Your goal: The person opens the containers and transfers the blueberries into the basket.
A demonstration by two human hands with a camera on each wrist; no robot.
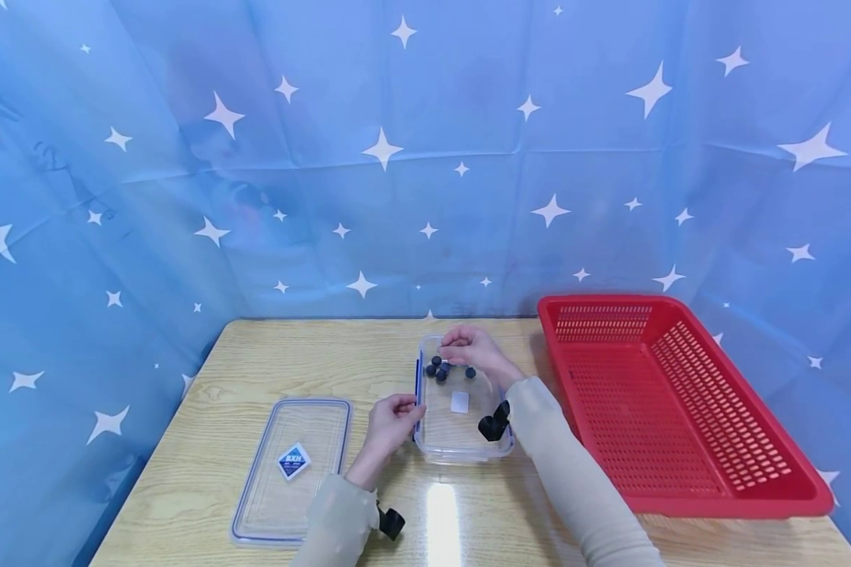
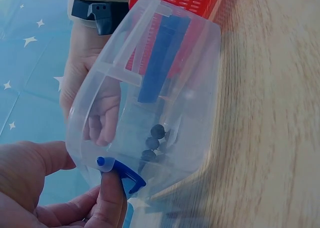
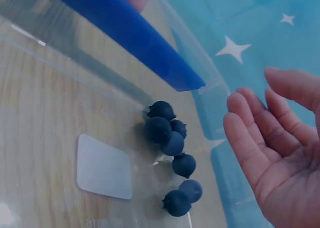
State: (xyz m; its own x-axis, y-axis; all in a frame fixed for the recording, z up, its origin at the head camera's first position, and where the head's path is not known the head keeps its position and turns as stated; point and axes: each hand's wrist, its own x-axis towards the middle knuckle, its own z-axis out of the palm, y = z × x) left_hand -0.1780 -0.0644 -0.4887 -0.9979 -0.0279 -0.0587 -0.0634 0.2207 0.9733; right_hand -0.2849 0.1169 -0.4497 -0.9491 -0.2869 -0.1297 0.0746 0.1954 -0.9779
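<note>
A clear plastic food container [image 1: 454, 453] with blue side clips stands on the table, uncovered. Several blueberries [image 3: 158, 130] lie inside it toward the far end, in a loose row beside a white square label [image 3: 104, 168]. My left hand [image 1: 390, 425] holds the container's left side, thumb at the rim and a finger against the blue clip [image 2: 125, 174]. Above the far end hovers my right hand [image 1: 473, 351]. In the right wrist view its palm and loosely bent fingers [image 3: 250, 143] show, with nothing in them.
Left of the container, a clear lid [image 1: 312, 417] with a blue seal and a diamond-shaped sticker [image 1: 294, 461] lies flat on the wooden table [image 1: 206, 441]. A large red perforated basket [image 1: 723, 508] stands on the right, near my right forearm. A blue star-patterned curtain hangs behind.
</note>
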